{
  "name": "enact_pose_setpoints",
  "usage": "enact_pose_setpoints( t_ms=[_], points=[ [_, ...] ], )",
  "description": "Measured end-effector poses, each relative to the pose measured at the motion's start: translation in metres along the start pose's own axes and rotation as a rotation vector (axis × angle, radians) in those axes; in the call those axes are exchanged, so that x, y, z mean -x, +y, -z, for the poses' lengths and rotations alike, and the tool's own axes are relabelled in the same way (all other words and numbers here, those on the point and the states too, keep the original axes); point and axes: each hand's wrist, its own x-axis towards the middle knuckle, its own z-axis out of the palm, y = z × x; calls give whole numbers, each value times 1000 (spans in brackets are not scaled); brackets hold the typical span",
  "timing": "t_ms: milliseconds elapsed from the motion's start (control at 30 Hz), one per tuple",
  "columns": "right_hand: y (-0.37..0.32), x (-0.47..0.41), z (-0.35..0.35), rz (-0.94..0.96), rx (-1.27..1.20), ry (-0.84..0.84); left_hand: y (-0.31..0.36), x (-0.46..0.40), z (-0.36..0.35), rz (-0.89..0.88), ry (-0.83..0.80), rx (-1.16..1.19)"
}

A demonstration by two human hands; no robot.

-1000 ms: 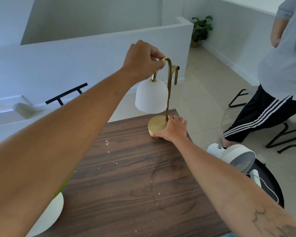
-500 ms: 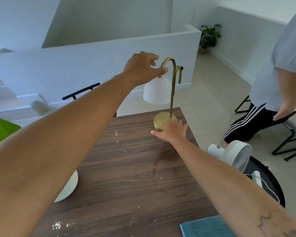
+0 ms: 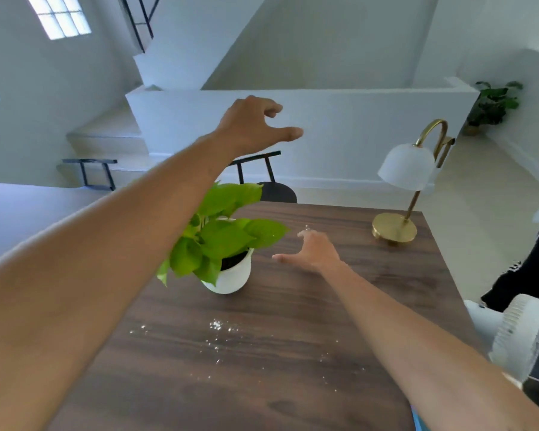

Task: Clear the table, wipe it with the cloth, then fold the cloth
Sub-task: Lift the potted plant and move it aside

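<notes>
A dark wooden table (image 3: 262,368) carries a green leafy plant in a white pot (image 3: 231,275) near its middle left and a brass lamp with a white shade (image 3: 405,169) at its far right corner. White crumbs (image 3: 221,329) lie scattered on the wood. My left hand (image 3: 255,126) hovers in the air above the plant, fingers loosely spread and holding nothing. My right hand (image 3: 311,251) hangs open just above the table, right of the pot and apart from it. A sliver of blue cloth (image 3: 417,421) shows at the bottom edge beside my right forearm.
A white fan (image 3: 517,337) stands on a low black stand right of the table. A person in dark trousers (image 3: 523,275) is at the right edge. Black chairs (image 3: 262,175) stand behind the table. A potted plant (image 3: 495,101) sits far right by a low white wall.
Both hands have let go of the lamp and moved left toward the potted plant. The view has swung left, so the lamp now stands alone at the right corner.
</notes>
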Motion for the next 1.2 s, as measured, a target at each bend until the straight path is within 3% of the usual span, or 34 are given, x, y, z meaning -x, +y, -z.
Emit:
enact_pose_setpoints(
  t_ms=[167,333,567,767,1033,1200],
  points=[
    [-51,23,-33,44,-233,-178,-73,57,56,93,67,54],
    [-76,43,-65,-54,-432,-127,-153,119,81,183,60,87],
    [-89,64,-76,-103,-460,-51,-230,181,90,389,99,265],
    [-91,74,-85,-133,-463,-11,-267,229,66,556,152,473],
    [-91,70,-93,-144,-463,26,-285,257,-2,727,115,836],
    [-90,65,-94,-117,-467,41,-285,257,-45,772,47,922]
  ],
)
